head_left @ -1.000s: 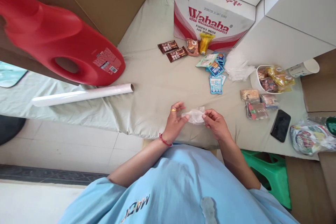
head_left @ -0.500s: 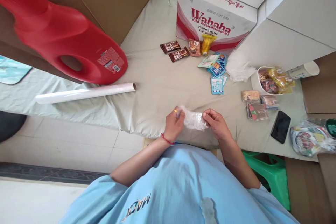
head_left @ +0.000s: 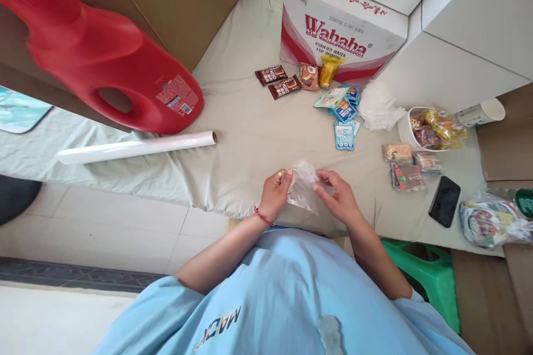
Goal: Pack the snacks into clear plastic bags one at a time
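Since 0.5 s ago, both hands lift the clear plastic bag [head_left: 302, 187] upright; left hand [head_left: 275, 195] and right hand [head_left: 339, 199] pinch its mouth, seemingly opening it; separating the film needs care.

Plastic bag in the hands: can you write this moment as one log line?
left hand: pinching plastic bag | right hand: pinching its other side | bag: held above cloth | nearest: snack packets

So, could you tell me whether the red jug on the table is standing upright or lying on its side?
Lying on its side. The red jug rests lengthwise on the cloth-covered table, handle hole and label facing up, neck pointing left.
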`<state>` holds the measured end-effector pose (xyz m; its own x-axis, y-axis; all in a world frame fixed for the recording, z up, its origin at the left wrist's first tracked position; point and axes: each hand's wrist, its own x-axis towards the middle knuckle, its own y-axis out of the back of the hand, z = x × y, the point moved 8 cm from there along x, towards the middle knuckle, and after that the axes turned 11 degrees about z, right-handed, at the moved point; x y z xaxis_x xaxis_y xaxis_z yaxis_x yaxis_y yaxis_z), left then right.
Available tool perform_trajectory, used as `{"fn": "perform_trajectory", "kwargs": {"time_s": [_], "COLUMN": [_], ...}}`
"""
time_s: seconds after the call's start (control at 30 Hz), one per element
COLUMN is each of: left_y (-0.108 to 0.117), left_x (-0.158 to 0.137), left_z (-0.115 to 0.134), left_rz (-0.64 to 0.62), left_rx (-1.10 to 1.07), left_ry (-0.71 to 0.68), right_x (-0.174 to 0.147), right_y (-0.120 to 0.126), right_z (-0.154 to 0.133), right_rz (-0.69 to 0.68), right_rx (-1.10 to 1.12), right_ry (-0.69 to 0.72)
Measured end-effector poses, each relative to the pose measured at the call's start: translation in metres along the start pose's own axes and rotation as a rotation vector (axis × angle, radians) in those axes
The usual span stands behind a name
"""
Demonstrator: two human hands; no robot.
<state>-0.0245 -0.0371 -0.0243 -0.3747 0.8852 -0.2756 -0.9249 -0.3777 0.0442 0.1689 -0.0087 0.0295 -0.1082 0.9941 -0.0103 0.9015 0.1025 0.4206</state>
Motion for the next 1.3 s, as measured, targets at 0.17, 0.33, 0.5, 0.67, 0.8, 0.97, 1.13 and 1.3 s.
{"fn": "perform_trajectory", "kwargs": {"time_s": [0.17,0.33,0.5,0.67,0.8,0.97,1.13,1.3], "left_y": [0.002,0.012,0.010,0.011,0.002,-0.004,-0.007,-0.022], "left_x": [0.002,0.005,0.002,-0.009,-0.027,-0.034,-0.025,-0.019], "left_z": [-0.009,-0.010,-0.005,0.017,0.043,0.036,0.000,0.003], "left_rz": [-0.073,-0.075,-0.090,-0.023,-0.121,-0.212,-0.120,-0.207], "left_rx": [-0.176,-0.204,-0.146,-0.031,0.067,0.037,-0.196,-0.113], "left_ry": [0.153,0.181,0.127,-0.077,-0.314,-0.240,0.220,0.186], "right_x": [0.008,0.009,0.004,-0.010,-0.016,-0.011,-0.012,-0.018], "right_y": [0.004,0.013,0.031,0.009,-0.026,-0.033,-0.031,-0.032], "right_z": [0.024,0.022,-0.001,0.003,0.002,-0.003,-0.003,-0.014], "right_rz": [0.046,0.044,0.257,0.190,0.003,-0.042,-0.078,-0.186], "right_rx": [0.147,0.146,-0.094,0.064,0.255,0.242,0.289,0.301], "right_ry": [-0.228,-0.180,0.083,-0.141,-0.276,-0.221,-0.214,-0.144]}}
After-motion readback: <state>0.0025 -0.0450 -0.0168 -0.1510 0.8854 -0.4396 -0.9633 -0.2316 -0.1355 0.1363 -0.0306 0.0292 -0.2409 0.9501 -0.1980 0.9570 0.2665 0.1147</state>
